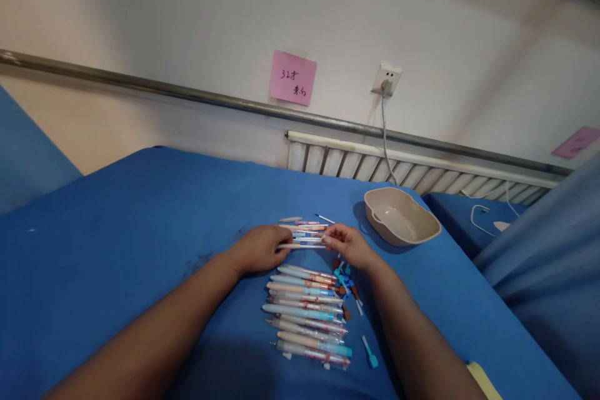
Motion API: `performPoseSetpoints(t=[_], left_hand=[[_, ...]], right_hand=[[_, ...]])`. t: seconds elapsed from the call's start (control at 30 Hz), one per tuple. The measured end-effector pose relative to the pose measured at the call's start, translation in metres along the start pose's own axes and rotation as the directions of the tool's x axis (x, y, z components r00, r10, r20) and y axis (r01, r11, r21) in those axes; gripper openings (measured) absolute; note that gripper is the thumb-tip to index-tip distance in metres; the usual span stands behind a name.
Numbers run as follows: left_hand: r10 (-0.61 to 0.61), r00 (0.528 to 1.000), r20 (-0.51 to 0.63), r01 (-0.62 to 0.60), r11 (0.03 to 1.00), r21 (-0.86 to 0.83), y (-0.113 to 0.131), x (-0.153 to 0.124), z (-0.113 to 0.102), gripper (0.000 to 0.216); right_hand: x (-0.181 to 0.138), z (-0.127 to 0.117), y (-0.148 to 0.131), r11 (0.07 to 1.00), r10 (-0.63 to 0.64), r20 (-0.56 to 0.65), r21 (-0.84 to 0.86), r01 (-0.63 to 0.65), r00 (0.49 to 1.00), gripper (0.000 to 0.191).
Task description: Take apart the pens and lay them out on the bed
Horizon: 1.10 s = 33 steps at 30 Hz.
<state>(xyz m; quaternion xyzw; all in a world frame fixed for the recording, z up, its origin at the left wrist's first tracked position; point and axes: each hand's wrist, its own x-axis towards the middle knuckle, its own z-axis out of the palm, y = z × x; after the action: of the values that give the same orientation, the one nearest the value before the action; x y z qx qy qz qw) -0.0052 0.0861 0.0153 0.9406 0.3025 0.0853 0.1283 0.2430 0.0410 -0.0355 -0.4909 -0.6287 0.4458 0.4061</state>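
A thin pale stick that looks like a pen refill [307, 247] lies level between my two hands. My left hand [262, 250] is closed round its left end, with the fingers partly hidden. At its other end, the thumb and fingertips of my right hand [349, 246] are pinched together. Behind it on the blue cover lie several more slim pens or refills [309, 225], partly covered by my hands. Closer to me, several clear and pastel pens [304, 309] lie side by side in a row. Small blue and brown plastic pieces [345, 281] are scattered at their right ends.
A beige plastic basin [398, 219] stands at the right back of the blue-covered surface [187, 200]. One turquoise piece [369, 353] lies apart at the front right. Behind are a radiator [347, 165], a metal rail and a socket with a cord. Blue curtain hangs right.
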Motion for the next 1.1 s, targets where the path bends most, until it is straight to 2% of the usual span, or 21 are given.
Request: performPoseSetpoints(t=[0.07,0.17,0.4,0.53,0.63,0.73,0.8,0.97,1.03,1.1], left_hand=[[0.029,0.999,0.026,-0.029,1.0,-0.009,0.003,0.0,0.002,0.014],[0.018,0.998,0.067,-0.017,1.0,-0.006,0.001,-0.001,-0.001,0.012],[-0.167,0.973,0.161,0.168,0.986,0.006,-0.021,-0.007,-0.019,0.018],[-0.197,0.967,0.159,0.202,0.979,-0.016,-0.024,-0.006,-0.018,0.018],[-0.174,0.977,0.119,0.174,0.985,0.012,-0.019,-0.004,-0.014,0.015],[-0.137,0.988,0.071,0.134,0.99,0.044,-0.014,-0.003,-0.01,0.012],[-0.109,0.992,0.058,0.106,0.993,0.047,-0.012,-0.001,-0.007,0.011],[-0.036,0.999,-0.025,0.037,0.997,0.07,-0.01,-0.002,0.003,0.011],[-0.032,0.994,-0.101,0.041,0.995,0.09,-0.008,-0.005,0.007,0.014],[-0.056,0.98,-0.191,0.073,0.994,0.086,-0.004,-0.009,0.011,0.016]], right_hand=[[0.002,0.014,0.001,0.999,0.012,0.051,0.046,-0.015,0.999,0.023],[0.004,0.025,0.009,1.0,0.007,0.062,0.011,-0.007,0.998,0.023],[0.007,0.021,0.022,1.0,-0.009,0.007,-0.028,0.009,1.0,0.018],[0.007,0.022,0.022,0.999,-0.005,0.007,-0.042,0.005,1.0,0.013],[0.005,0.022,0.015,0.97,-0.076,0.019,-0.23,0.079,0.997,0.008],[0.001,0.02,0.006,0.84,-0.217,0.051,-0.499,0.214,0.975,0.007],[-0.002,0.018,0.0,0.755,-0.254,0.082,-0.605,0.251,0.964,0.012],[-0.006,0.016,-0.014,0.649,-0.239,0.062,-0.732,0.207,0.969,0.014],[-0.008,0.018,-0.021,0.658,-0.23,0.047,-0.728,0.19,0.972,0.013],[-0.011,0.022,-0.029,0.695,-0.187,0.085,-0.692,0.193,0.979,0.015]])
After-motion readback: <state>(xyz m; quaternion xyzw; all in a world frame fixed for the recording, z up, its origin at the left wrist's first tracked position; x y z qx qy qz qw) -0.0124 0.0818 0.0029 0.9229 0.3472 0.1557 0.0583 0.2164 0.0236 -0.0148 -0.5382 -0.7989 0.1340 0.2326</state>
